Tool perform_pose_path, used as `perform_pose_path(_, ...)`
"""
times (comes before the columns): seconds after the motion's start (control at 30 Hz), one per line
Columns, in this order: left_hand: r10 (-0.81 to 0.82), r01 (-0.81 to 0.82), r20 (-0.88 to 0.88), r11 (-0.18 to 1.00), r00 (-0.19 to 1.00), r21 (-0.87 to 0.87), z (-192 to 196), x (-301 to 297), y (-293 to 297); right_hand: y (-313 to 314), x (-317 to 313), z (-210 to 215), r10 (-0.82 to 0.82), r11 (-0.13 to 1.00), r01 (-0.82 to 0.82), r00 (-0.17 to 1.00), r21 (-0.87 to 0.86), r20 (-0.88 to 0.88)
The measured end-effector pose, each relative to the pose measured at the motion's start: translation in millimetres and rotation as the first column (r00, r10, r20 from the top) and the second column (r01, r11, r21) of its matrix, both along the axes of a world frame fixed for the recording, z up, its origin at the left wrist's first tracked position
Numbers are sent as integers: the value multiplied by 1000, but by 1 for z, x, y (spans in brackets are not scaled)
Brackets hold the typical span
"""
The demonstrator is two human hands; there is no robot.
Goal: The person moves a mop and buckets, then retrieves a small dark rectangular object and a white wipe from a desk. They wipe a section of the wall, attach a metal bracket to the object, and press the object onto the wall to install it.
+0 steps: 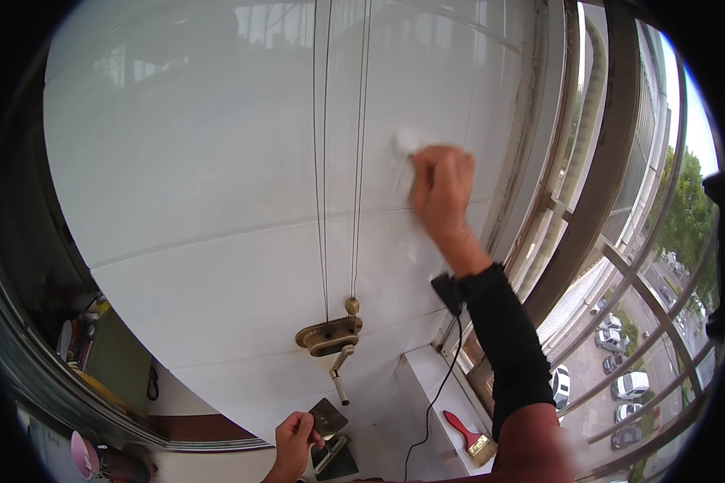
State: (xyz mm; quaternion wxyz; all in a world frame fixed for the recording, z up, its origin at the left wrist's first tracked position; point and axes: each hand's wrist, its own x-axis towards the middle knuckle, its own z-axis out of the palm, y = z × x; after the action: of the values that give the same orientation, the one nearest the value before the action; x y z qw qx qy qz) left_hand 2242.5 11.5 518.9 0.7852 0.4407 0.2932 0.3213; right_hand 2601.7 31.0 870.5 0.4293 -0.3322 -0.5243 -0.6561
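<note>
My right hand (445, 189) is raised in front of the white tiled wall (201, 161), its fingers pinched together. At its fingertips is a small white piece (407, 142), smeared by motion, so its kind cannot be made out. Low in the view, my left hand (293, 443) is closed on the edge of a small dark flat square plate (328, 418). Just below that plate lies or hangs a dark flat tool with a pale bar-like handle (330, 456), partly hidden. I cannot tell whether my left hand touches it.
A brass hand crank (330, 336) is mounted on the wall, with thin cables (321, 161) running upward. A red-handled paintbrush (469, 439) lies on a white ledge (427, 378). A black cord (439, 394) hangs from my right wrist. Window bars (652, 298) stand at the right.
</note>
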Motion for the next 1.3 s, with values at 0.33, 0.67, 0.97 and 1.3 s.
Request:
perform_pose_path(0.33,-34,34,-45,999,998,-1,-1,1,6,16,7,4,-58,995,70,987,-75,152)
perform_pose_path(0.67,-26,26,-42,1000,999,-7,-3,-10,13,6,4,2,-117,992,121,987,-28,110)
perform_pose_path(0.97,-10,9,-24,999,1000,-34,-10,-25,19,7,22,-30,-22,1000,21,977,-9,-212)
perform_pose_path(1.3,-71,70,-27,997,997,-26,-9,-21,19,18,15,-21,52,997,-57,993,-50,-105)
